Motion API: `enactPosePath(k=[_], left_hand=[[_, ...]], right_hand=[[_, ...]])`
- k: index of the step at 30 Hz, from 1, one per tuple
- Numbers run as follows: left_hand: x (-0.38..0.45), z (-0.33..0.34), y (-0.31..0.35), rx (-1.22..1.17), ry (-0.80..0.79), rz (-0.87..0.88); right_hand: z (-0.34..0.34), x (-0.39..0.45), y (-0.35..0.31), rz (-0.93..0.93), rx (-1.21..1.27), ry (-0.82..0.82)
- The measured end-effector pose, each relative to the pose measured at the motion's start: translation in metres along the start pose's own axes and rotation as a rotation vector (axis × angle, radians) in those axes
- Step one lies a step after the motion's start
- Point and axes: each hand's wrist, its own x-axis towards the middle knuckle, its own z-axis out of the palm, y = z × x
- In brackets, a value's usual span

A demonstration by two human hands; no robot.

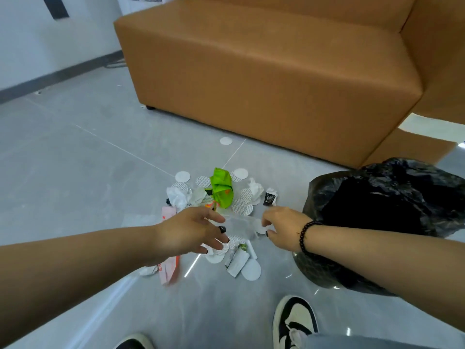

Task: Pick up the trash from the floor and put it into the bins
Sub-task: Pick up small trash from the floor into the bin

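- Grey tile floor [75, 172], centre frame: litter pile [219, 197] lying beside black-lined bin [392, 210], lower right.
- Left hand [191, 230]: fingers spreading loosely, reaching toward clear plastic wrapper [239, 226].
- Right hand [281, 227]: pinching wrapper's edge, probably lifting it binward.

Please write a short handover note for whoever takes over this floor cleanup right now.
Left hand: open, fingers spread over the pile, at one edge of a clear plastic piece.
Right hand: pinches the other edge of that piece.
Trash pile lies on the grey floor in front of the sofa: green wrapper, white discs, crumpled tissues, sachets. One white disc lies apart, nearer the sofa.
Bin with black liner stands right of the pile, open.
Done: cannot tell what is inside the bin.
Left: nearly the whole pile.
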Motion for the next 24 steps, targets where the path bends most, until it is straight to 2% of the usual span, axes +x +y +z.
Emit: enactPosePath(k=[4,7,13,16,19,24], left_hand=[[0.015,-0.019,-0.028,-0.098,0.112,-0.121],[0.024,-0.024,-0.047,-0.109,0.151,-0.189],[0.034,-0.028,-0.079,-0.107,0.095,-0.307],[0.031,-0.029,-0.092,-0.074,0.059,-0.359],[0.028,-0.033,-0.096,-0.056,0.045,-0.388],[0.023,-0.042,-0.086,-0.001,0.097,-0.327]], right_hand=[[0.04,0.036,-0.006,0.015,-0.061,-0.168],[0.071,0.062,-0.015,0.01,-0.035,-0.204],[0.125,0.106,-0.043,-0.102,-0.054,-0.187],[0.138,0.113,-0.046,-0.146,-0.225,-0.228],[0.147,0.114,-0.04,-0.101,-0.333,-0.243],[0.146,0.104,-0.02,0.135,-0.016,-0.191]])
